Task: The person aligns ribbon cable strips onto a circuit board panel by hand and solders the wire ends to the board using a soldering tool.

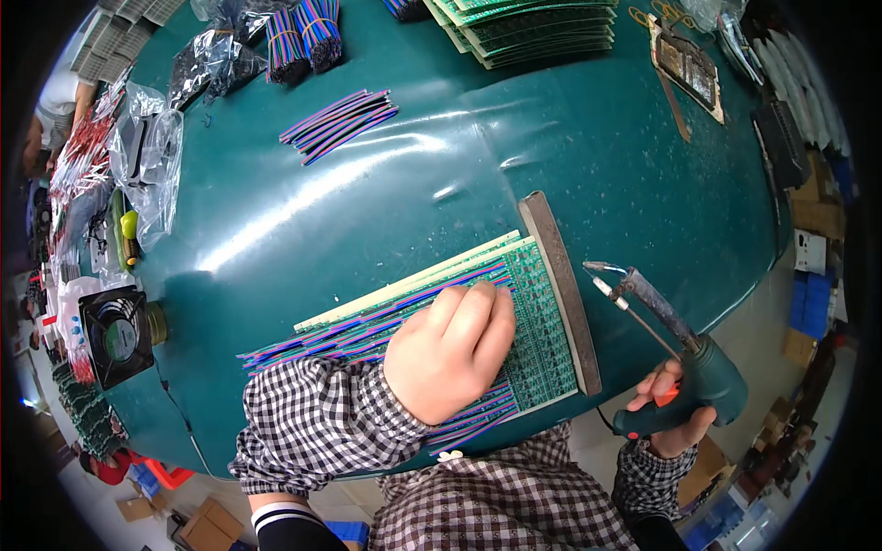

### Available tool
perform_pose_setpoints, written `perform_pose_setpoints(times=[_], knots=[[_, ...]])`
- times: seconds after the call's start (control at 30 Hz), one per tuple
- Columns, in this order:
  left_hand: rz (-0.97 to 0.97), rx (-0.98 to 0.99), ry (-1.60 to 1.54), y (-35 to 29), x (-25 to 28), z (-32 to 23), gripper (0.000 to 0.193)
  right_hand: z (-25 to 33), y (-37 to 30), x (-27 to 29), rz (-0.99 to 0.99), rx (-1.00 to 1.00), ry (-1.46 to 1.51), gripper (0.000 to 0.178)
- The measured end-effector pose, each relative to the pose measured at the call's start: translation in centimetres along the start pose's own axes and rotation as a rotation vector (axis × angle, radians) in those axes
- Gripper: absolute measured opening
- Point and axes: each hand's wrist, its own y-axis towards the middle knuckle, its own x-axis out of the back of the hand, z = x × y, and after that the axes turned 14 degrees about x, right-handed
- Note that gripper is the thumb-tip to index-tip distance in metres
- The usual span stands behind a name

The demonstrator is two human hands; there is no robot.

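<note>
A panel of green circuit boards (pixel 542 340) lies on the table in front of me, its right end against a brown bar (pixel 562 298). Rows of thin blue, red and black wires (pixel 322 344) run across it and stick out past its left side. My left hand (pixel 450 349) rests over the wires near the board's middle, fingers curled together and tips pointing down. What those fingertips pinch is hidden beneath the hand. To the right of the bar, my right hand (pixel 675 399) grips a green soldering gun (pixel 712 381), its tip and thin feed tube pointing up and left.
A loose bunch of wires (pixel 340 124) lies farther back, below banded wire bundles (pixel 317 37). Stacked circuit panels (pixel 533 28) stand at the far edge. A black fan (pixel 115 338) sits at left, and a dirty metal tray (pixel 687 69) at far right.
</note>
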Motion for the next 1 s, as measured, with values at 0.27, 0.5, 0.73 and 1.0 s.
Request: perform_pose_setpoints(times=[0.27,0.5,0.73,1.0], knots=[[-0.007,-0.013,-0.047,0.0,-0.3,0.5,0.040,1.3,-1.3,-1.2,0.073,-0.117,-0.239,0.091],[-0.001,-0.008,-0.041,-0.2,-0.2,0.4,0.039,1.1,-0.3,-4.5,0.033,-0.132,-0.580,0.071],[0.000,0.001,-0.056,-0.2,-0.3,0.5,0.039,1.3,1.3,-5.5,0.176,-0.090,-0.757,0.058],[0.000,0.008,-0.064,-0.1,-0.1,0.4,0.037,0.9,1.1,-5.1,0.192,-0.062,-0.771,0.056]])
